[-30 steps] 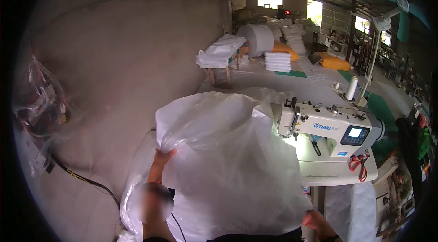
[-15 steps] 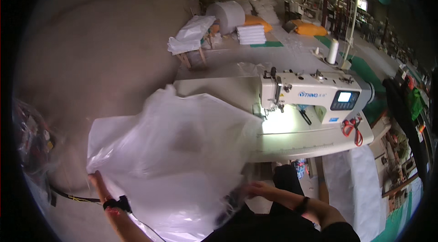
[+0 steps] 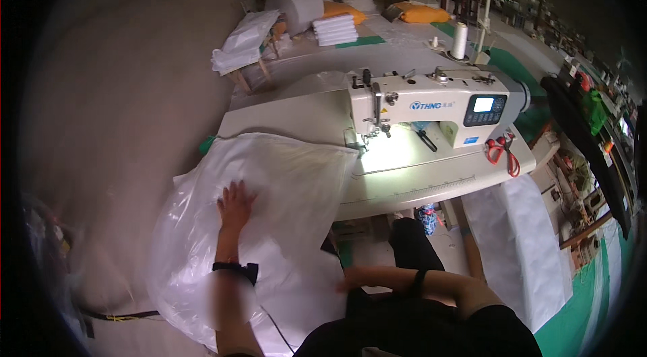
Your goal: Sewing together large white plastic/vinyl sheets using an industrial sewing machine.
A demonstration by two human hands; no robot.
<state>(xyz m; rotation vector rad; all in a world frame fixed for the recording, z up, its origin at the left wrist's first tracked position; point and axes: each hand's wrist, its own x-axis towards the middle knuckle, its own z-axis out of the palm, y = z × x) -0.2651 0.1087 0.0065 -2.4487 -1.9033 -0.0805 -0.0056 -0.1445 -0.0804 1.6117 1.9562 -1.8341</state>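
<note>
A large, glossy white plastic sheet or bag [image 3: 290, 188] lies over the left part of the sewing table [image 3: 290, 114] and hangs down towards me. My left hand [image 3: 236, 205] rests flat on it, fingers spread. At the sheet's lower right edge is my right hand [image 3: 350, 279], blurred, with its fingers too unclear to show a grip. The sheet's top right corner reaches close to the needle area of the white sewing machine [image 3: 431, 108], whose lamp lights the table there.
Red-handled scissors [image 3: 504, 155] and a small black tool [image 3: 426, 141] lie on the table. A thread cone [image 3: 459, 40] stands behind the machine. White material [image 3: 515, 242] hangs at the right. A large white roll [image 3: 296, 8] and a stack of folded white pieces [image 3: 335, 30] sit farther back.
My left hand has left the sheet's left edge and come up and right onto its surface. The billowing sheet has settled flatter against the table. The view has shifted.
</note>
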